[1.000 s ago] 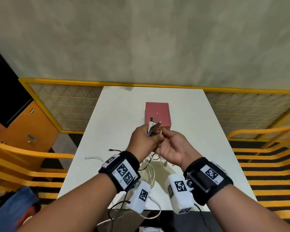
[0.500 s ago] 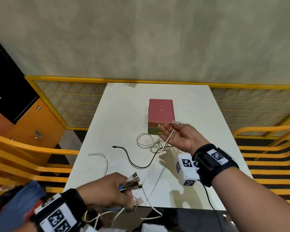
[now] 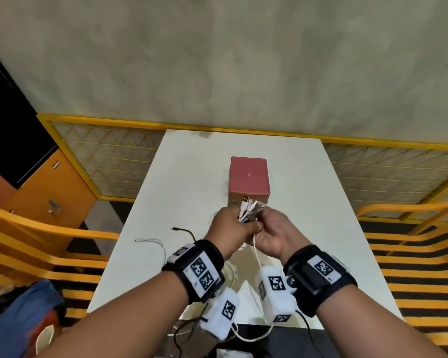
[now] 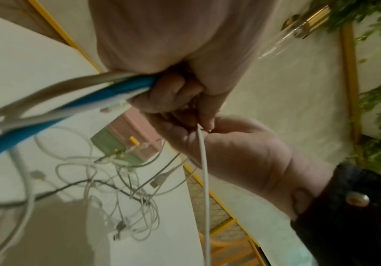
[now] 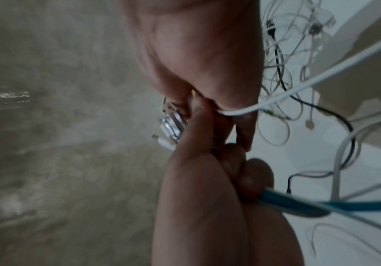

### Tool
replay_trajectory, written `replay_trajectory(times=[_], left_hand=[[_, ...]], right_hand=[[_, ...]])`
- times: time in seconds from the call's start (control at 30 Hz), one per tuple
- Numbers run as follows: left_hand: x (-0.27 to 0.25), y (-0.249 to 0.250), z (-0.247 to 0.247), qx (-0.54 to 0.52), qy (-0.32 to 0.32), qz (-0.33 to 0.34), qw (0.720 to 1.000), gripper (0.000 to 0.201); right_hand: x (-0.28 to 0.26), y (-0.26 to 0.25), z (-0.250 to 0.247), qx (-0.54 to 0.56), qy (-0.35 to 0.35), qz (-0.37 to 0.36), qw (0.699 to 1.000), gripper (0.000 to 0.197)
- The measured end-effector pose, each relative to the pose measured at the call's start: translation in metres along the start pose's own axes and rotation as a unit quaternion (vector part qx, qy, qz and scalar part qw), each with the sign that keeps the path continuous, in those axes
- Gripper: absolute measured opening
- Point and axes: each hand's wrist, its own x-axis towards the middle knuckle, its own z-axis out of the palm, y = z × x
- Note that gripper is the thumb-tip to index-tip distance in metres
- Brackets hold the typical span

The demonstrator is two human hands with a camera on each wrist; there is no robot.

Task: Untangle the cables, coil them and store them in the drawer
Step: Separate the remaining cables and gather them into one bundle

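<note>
Together, the cable plugs sit bunched in our left hand, gripped so ends stay sorted; our right hand pinches a white cable. Remaining tangle lies on the surface before the pink drawer box.

box on table | hands before box | cables left of hands

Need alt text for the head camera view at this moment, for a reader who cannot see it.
Above a white table, the left hand grips a bundle of cable plugs while the right hand pinches a white cable beside it. A pink drawer box stands behind the hands, and loose black and white cables lie on the table to the left.
</note>
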Motion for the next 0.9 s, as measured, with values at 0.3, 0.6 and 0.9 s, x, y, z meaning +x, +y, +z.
replay_trajectory(times=[0.3, 0.6, 0.9], left_hand=[[-0.012, -0.006, -0.005, -0.072, -0.035, -0.074, 0.994, 0.006], [-0.078, -0.038, -0.082, 0.098, -0.310, -0.097, 0.941, 0.008], [-0.064, 0.007, -0.080, -0.018, 0.061, -0.017, 0.998, 0.016]], right_hand=[[0.005, -0.010, -0.001, -0.047, -0.002, 0.032, 0.998, 0.017], [0.013, -0.050, -0.038, 0.057, 0.083, -0.024, 0.995, 0.028], [0.012, -0.014, -0.033, 0.060, 0.075, 0.000, 0.995, 0.032]])
